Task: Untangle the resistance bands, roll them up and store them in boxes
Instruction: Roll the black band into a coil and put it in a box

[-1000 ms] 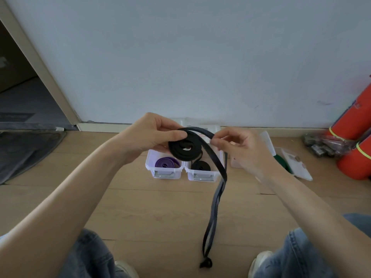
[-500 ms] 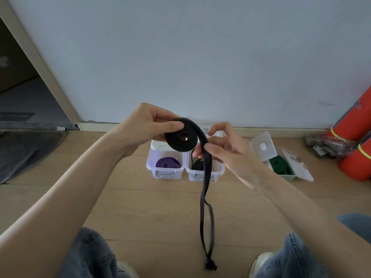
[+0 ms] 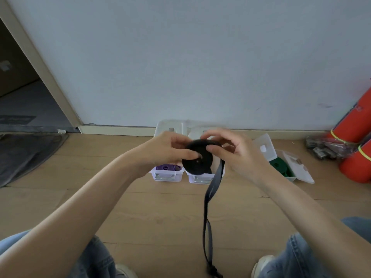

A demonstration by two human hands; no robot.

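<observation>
A black resistance band [image 3: 197, 160] is partly wound into a flat disc that I hold above the floor. My left hand [image 3: 164, 151] pinches the disc from the left, thumb on its face. My right hand [image 3: 234, 151] grips its top right edge, where the loose tail [image 3: 208, 207] leaves and hangs down to a knotted end near the bottom edge. Behind the roll stand two open clear boxes: the left box [image 3: 167, 175] holds a purple roll [image 3: 166, 167], the right box [image 3: 200, 178] is mostly hidden by the disc.
A third open box [image 3: 291, 173] with a green roll [image 3: 280, 164] lies on the wooden floor at right. Red cylinders [image 3: 355, 137] and a plastic bag lean against the wall at far right. A grey mat [image 3: 26, 153] lies left by a doorway. My knees frame the bottom.
The roll has grown and the hanging tail has become shorter. My right hand has moved up from the strap onto the top of the disc. Both hands sit lower in view.
</observation>
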